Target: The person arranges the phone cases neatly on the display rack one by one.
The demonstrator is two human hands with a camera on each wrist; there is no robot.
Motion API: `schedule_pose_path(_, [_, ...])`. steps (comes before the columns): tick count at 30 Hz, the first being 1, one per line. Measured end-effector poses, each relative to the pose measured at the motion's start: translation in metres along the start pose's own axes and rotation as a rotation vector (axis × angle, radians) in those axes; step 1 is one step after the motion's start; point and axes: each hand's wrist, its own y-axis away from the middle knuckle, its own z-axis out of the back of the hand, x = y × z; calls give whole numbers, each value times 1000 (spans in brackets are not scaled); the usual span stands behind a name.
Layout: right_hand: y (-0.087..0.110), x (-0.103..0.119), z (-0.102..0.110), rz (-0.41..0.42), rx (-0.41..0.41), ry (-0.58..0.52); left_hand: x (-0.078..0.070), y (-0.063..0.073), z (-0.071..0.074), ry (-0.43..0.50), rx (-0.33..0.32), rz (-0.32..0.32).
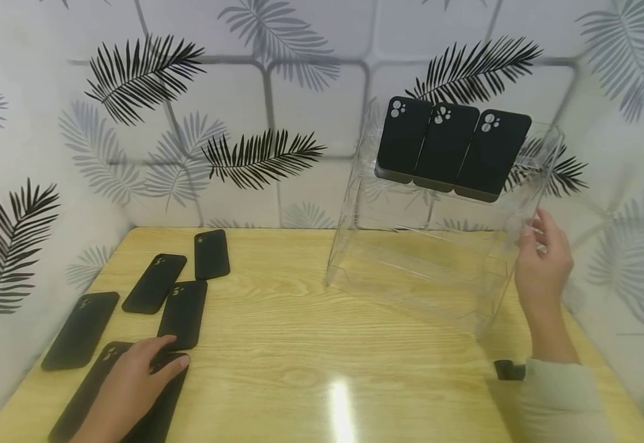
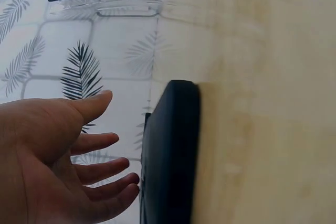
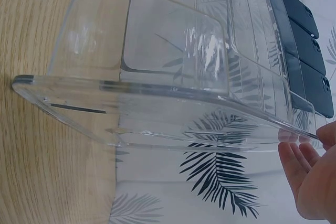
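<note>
My left hand point(image 1: 128, 381) hovers over black phone cases at the table's left front, its fingers apart and loosely bent. The left wrist view shows that hand point(image 2: 52, 156) beside a phone case point(image 2: 173, 150), with nothing in its grasp. At the right, my right hand point(image 1: 546, 264) pinches the side panel of a clear tiered display stand point(image 1: 410, 264). In the right wrist view, thumb and fingers lie on either side of the panel's edge point(image 3: 210, 98). Three black phone cases point(image 1: 446, 147) lean side by side on the stand's top tier, camera cutouts upward.
More phone cases lie flat at the left, among them one at the back point(image 1: 212, 254) and one by the left edge point(image 1: 80, 331). A leaf-patterned wall covering point(image 1: 300, 203) encloses the wooden table point(image 1: 277, 344). A small black object point(image 1: 509, 370) shows beside the right sleeve.
</note>
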Motion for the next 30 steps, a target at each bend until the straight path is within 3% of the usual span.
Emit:
schedule_pose_path(11, [-1,-2,-2,-21,10,2,6,4,-13,-100,15,-55])
schedule_pose_path(14, [-1,-2,-2,-22,9,-2,2,3,-16,-102,24,-68])
schedule_pose_path(20, [-2,-1,1,-34,18,3,-12,2,-25,-83,-38,-157])
schedule_pose_path(22, [-2,-1,1,-42,25,7,-17,1,-28,-65,-31,-171])
schedule_pose_path(26, [-2,-1,1,-44,31,8,-23,0,-30,-57,-21,-176])
schedule_pose_path(30, [-2,-1,1,-38,27,11,-25,2,-30,-79,-25,-137])
